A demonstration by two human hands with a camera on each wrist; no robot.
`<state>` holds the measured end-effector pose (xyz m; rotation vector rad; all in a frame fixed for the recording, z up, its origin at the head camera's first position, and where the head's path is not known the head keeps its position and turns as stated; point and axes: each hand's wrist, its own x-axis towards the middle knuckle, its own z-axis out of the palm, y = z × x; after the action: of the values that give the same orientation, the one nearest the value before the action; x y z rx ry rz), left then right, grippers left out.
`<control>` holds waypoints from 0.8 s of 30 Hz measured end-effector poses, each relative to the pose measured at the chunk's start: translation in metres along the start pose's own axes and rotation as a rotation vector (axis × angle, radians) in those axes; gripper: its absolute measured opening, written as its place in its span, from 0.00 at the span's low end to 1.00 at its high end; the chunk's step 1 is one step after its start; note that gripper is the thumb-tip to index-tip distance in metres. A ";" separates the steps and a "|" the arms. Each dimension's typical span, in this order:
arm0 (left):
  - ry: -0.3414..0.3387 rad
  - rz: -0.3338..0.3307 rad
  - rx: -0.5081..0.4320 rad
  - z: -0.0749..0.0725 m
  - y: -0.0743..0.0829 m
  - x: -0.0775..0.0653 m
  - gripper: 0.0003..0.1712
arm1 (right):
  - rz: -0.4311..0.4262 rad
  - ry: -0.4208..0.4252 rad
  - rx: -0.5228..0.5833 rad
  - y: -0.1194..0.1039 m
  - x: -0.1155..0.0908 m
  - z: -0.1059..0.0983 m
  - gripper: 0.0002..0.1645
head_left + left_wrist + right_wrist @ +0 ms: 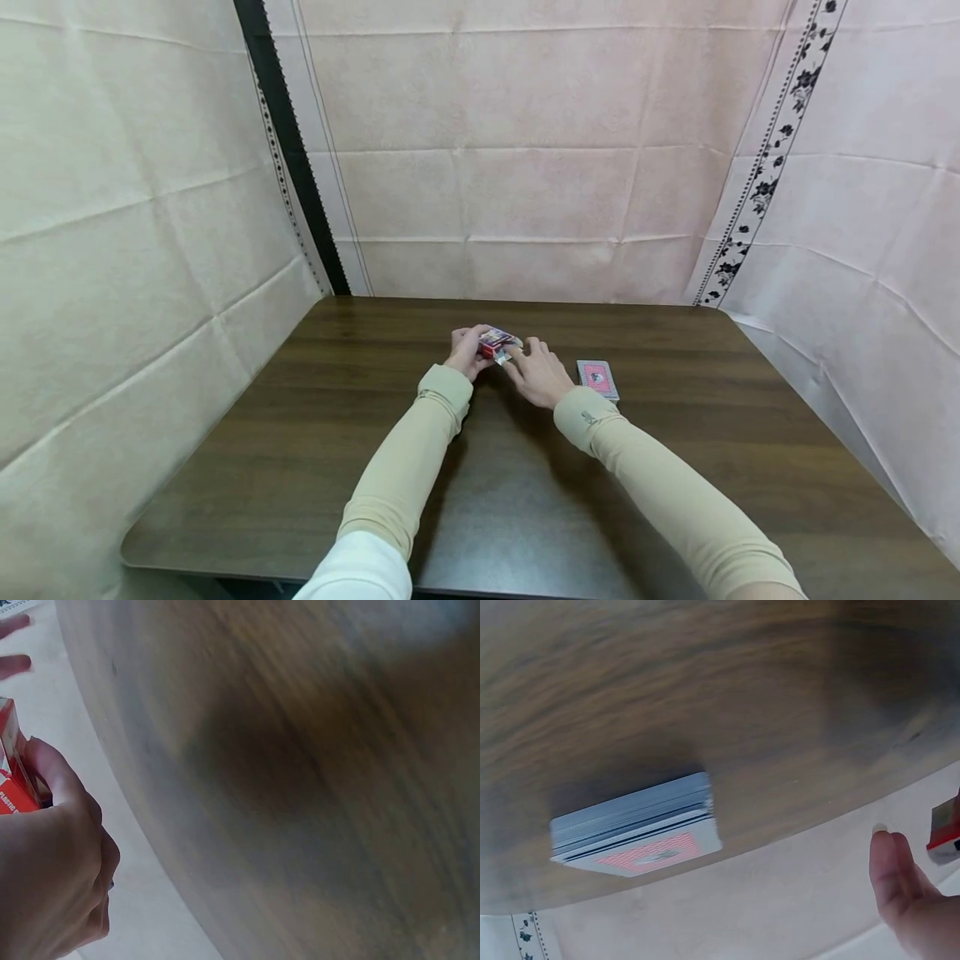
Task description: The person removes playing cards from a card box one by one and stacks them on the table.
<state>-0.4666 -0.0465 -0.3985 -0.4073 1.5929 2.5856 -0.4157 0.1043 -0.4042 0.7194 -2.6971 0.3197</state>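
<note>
Clearly inside table edges (600, 307): red box (492, 342) in left fingers (56, 771), deck (597, 379) apart

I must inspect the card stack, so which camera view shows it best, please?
Right wrist: the card stack appears large, its layered edges and pink-patterned top visible. Head view shows its top, but small; left wrist does not show it.

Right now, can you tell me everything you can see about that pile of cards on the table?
The deck of playing cards lies flat, neatly stacked, on the brown wood-look table, to the right of the right hand. Its top card has a pinkish-red patterned panel, a small picture in the middle and a pale border. The stacked edges look bluish grey with thin dark gaps. Whether it's paper or plastic, I can't tell. No fingers touch it.
</note>
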 end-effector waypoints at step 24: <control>-0.013 -0.041 0.026 0.001 0.001 0.003 0.27 | 0.055 0.034 -0.006 -0.009 0.002 -0.002 0.23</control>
<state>-0.4703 -0.0459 -0.3981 -0.4150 1.5947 2.5300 -0.4123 0.0960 -0.4008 0.6332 -2.6882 0.3341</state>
